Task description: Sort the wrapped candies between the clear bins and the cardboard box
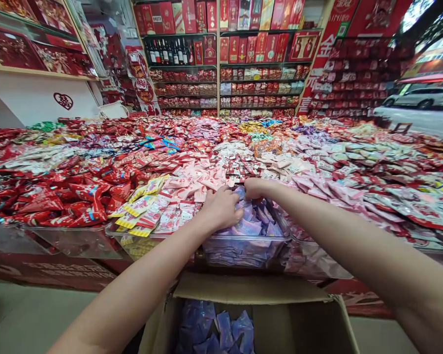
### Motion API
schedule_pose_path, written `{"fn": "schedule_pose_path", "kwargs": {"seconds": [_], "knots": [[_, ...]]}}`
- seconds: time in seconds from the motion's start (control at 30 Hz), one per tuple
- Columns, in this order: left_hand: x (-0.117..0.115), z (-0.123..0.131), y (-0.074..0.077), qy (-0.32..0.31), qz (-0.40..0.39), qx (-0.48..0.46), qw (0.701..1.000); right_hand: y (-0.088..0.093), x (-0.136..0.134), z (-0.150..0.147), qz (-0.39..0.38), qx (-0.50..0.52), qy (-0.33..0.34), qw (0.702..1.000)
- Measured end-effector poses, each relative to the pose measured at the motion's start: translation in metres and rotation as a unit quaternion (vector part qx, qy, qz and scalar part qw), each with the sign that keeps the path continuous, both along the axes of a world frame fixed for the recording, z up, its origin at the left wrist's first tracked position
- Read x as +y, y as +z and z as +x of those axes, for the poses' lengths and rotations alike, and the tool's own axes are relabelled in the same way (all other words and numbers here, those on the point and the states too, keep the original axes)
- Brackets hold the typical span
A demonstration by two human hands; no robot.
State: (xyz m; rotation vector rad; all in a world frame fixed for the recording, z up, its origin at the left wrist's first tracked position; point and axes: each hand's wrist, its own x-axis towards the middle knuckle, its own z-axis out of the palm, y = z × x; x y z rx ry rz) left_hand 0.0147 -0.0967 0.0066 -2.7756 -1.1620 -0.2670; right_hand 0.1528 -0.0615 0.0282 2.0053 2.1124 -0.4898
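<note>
Shiny purple candy packets (249,228) fill a clear plastic bin (251,239) at the front of the display. My left hand (221,209) rests on the left part of this pile, palm down, with its thumb and fingers apart. At the pile's back edge, my right hand (256,188) is closed, its fingers curled downward. Whatever those fingers hold, if anything, is hidden. Below the bin stands an open cardboard box (291,324), with more purple packets (225,329) lying in its left part.
Yellow-and-white packets (147,204) and red packets (84,201) lie to the left, pink and white ones (354,196) to the right. Mixed candy covers the display behind. Shelves with red boxes (260,49) and bottles (170,51) stand at the back. The box's flap (243,288) stands up before the bin.
</note>
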Motion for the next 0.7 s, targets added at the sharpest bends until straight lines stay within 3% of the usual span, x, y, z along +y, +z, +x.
{"fn": "schedule_pose_path", "kwargs": {"seconds": [0.2,0.4,0.57,0.7], "knots": [[0.002,-0.002,0.013,-0.032,-0.027,0.042,0.998,0.000,0.003,0.002,-0.035,-0.026,-0.019,0.999],[0.016,-0.002,0.024,-0.088,-0.080,0.094,0.988,0.003,0.004,0.011,-0.063,0.011,-0.029,0.998],[0.016,-0.007,0.027,-0.100,-0.065,0.097,0.988,0.001,0.005,0.015,-0.043,0.069,-0.061,0.995],[0.009,-0.014,0.032,-0.097,-0.038,0.098,0.990,-0.003,0.009,0.014,-0.093,0.002,-0.054,0.994]]}}
